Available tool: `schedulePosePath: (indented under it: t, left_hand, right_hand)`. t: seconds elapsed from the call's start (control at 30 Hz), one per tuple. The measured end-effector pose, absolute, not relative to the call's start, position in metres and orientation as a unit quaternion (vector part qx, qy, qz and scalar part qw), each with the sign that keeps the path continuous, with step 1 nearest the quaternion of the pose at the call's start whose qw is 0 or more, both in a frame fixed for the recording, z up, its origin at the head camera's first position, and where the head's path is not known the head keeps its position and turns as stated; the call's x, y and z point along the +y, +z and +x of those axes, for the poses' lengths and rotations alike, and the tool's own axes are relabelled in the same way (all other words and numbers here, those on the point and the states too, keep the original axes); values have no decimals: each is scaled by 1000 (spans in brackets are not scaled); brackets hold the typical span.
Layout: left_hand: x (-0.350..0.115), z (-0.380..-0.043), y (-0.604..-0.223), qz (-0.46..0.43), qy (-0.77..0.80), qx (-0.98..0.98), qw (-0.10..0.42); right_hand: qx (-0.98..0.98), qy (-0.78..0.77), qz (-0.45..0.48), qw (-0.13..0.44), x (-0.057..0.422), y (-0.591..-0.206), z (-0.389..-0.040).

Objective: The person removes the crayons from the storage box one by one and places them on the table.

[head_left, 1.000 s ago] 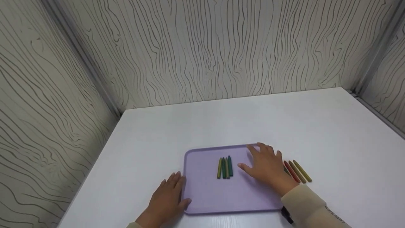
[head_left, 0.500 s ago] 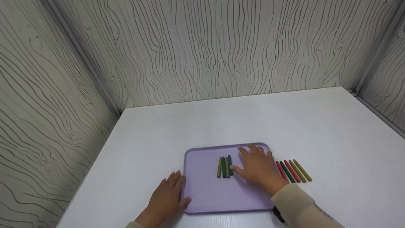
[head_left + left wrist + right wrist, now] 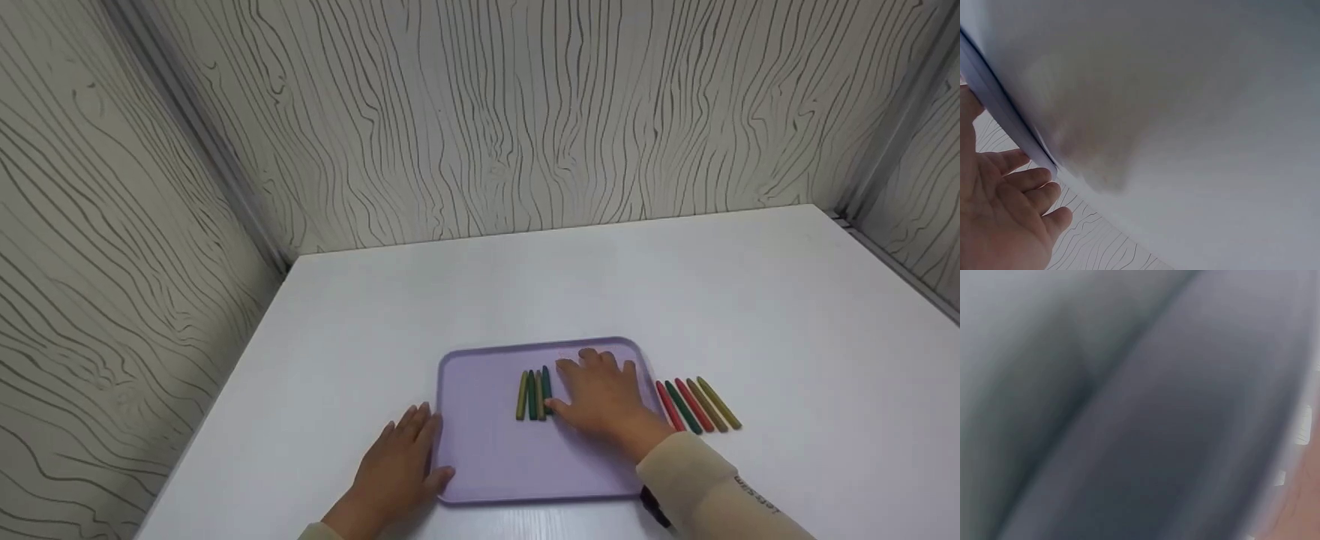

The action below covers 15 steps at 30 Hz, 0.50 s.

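Observation:
In the head view, a light purple tray [image 3: 487, 465] lies on the white table. Several crayons [image 3: 532, 394] in yellow, green, olive and blue-green lie side by side on it. My right hand [image 3: 600, 394] is over the tray's right half with fingers spread, its thumb tip right at the blue-green crayon [image 3: 547, 382]. Along the left rim rests my left hand [image 3: 397, 465], fingers extended and thumb at the tray's near corner. The left wrist view shows that hand [image 3: 1010, 208] close against the tray's edge [image 3: 1005, 112]. Blurred grey shapes fill most of the right wrist view.
Beyond the tray's right rim, a row of red, green and yellowish crayons [image 3: 697, 405] lies on the white table [image 3: 555, 292]. Wood-patterned panels [image 3: 465, 120] rise behind the table and at both sides.
My right hand has shifted left and slightly nearer over the tray, its thumb coming to the blue-green crayon. This uncovers more crayons at the right. My left hand stays put.

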<state>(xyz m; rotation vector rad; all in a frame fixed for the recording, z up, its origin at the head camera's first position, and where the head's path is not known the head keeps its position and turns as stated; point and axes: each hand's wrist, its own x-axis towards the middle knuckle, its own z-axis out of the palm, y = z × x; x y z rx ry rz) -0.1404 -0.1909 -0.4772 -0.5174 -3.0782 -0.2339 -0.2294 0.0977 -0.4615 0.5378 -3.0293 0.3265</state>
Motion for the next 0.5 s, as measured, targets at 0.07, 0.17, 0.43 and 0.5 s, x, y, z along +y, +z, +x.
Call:
schedulePosePath:
  t: [0.07,0.17,0.43,0.5]
  left_hand:
    - [-190,-140,-477,-166,-75,-983,8]
    - [-190,-138,-476,-170,-76,-983,11]
    - [-191,-138,-474,-171,-80,-982,6]
    - [-191,-138,-475,-168,-81,-982,3]
  right_hand:
    - [-979,109,174,20,96,-462,-230]
    - [-978,124,170,11,93,-464,-231]
    - [-965,215,151,7,86,-466,-232]
    - [-959,241,146,1,84,-466,-232]
